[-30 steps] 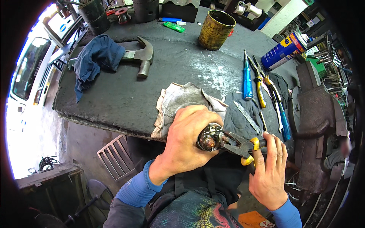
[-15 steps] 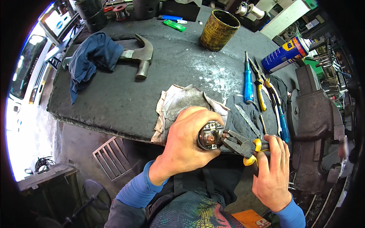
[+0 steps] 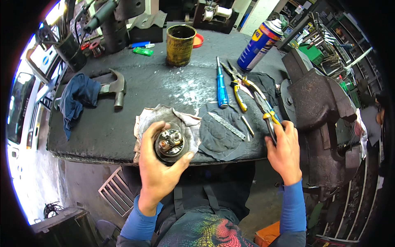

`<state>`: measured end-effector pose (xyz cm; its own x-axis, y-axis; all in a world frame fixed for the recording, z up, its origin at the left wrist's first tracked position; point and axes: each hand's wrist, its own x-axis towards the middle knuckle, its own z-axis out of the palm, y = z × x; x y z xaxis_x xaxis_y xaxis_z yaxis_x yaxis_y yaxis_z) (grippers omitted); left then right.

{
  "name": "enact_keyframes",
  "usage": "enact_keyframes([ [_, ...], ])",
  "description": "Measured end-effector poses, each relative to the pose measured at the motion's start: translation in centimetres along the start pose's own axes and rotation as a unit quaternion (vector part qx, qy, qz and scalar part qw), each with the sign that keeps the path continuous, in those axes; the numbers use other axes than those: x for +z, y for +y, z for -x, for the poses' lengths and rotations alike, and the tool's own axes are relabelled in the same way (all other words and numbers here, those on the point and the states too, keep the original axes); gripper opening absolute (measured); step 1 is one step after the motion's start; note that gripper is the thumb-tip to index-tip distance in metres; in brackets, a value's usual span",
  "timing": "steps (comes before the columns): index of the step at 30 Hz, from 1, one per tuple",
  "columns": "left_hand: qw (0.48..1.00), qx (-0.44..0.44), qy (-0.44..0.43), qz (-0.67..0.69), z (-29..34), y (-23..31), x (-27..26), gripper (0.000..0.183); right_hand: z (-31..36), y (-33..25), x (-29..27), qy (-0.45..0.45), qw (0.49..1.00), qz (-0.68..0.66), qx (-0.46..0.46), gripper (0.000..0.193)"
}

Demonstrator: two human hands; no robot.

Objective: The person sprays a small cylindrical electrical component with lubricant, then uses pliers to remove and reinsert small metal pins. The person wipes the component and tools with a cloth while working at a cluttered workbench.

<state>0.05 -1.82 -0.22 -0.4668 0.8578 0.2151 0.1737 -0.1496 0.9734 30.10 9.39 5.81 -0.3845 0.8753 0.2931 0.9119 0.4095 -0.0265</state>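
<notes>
My left hand is curled around a cylindrical metal part. Its dark end faces up and carries two terminal studs, one of them coppery. Beneath it on the bench lies a crumpled, stained pale cloth. On the right, my right hand has its fingers closed on the handles of yellow-and-black pliers, down beside the other tools. Blue-handled pliers lie close by, partly overlapped. Left of them are a second pair of yellow-handled pliers and a blue-handled screwdriver.
A dark cloth bears a flat metal strip. A rag-wrapped hammer lies left. Behind stand a grimy yellow tin and a blue spray can. A bulky vise bounds the right side.
The pliers have come away from the metal part, and my right hand has carried them to the tools on the right. My left hand has turned, showing the studded end more upward.
</notes>
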Motion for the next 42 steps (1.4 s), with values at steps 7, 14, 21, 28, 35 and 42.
enact_keyframes([
  [7, 0.998, 0.007, -0.037, -0.05, -0.6, -0.2, -1.8, 0.069, -2.3, -1.6, 1.5, 0.07, 0.993, -0.087, -0.042, 0.019],
  [14, 0.987, 0.051, 0.064, -0.138, 0.9, -0.8, -0.1, 0.074, -3.8, -2.8, 3.1, -0.041, 0.998, -0.045, -0.017, 0.016],
  [21, 0.969, 0.093, 0.122, -0.193, 0.5, -1.1, 1.4, 0.082, -4.0, -2.7, 2.8, 0.01, 0.994, -0.102, 0.034, 0.017],
  [28, 0.96, 0.104, 0.092, -0.243, 0.3, -0.7, 0.7, 0.086, -3.0, -3.1, 3.4, 0.001, 0.991, -0.126, 0.048, 0.017],
  [35, 0.99, 0.057, 0.023, -0.129, -0.2, -0.4, -0.6, 0.079, -3.0, -2.4, 3.9, -0.007, 0.996, -0.092, 0.01, 0.016],
  [42, 0.995, 0.014, 0.006, -0.094, -0.7, -0.4, -0.9, 0.065, -6.3, -0.3, 3.4, 0.113, 0.983, -0.147, 0.019, 0.014],
])
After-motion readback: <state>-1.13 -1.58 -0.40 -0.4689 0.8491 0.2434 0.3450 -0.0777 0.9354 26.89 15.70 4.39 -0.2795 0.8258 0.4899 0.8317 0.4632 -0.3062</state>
